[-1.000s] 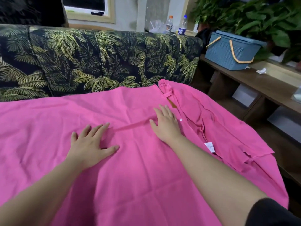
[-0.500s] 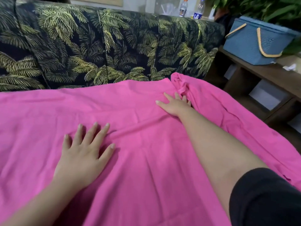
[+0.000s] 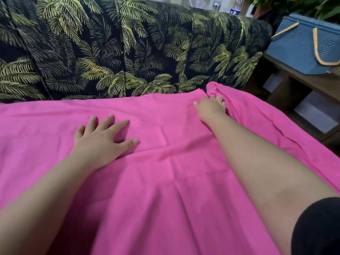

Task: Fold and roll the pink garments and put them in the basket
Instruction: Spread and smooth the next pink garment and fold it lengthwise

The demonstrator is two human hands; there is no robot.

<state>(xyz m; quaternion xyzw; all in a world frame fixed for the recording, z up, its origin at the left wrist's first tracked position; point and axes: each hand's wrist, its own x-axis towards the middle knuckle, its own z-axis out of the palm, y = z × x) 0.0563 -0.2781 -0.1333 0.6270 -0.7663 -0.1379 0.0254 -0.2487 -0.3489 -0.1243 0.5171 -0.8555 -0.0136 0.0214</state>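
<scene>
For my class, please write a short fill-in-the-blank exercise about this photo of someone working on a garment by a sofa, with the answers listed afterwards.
1. The garment spread under both hands is coloured ____.
2. The left hand rests flat on the garment with its fingers ____.
3. The blue basket stands on a wooden ____.
4. The sofa fabric is printed with palm ____.

Answers: pink; spread; shelf; leaves

Probably a home: palm-print sofa (image 3: 128,48), houseplants (image 3: 301,6).
</scene>
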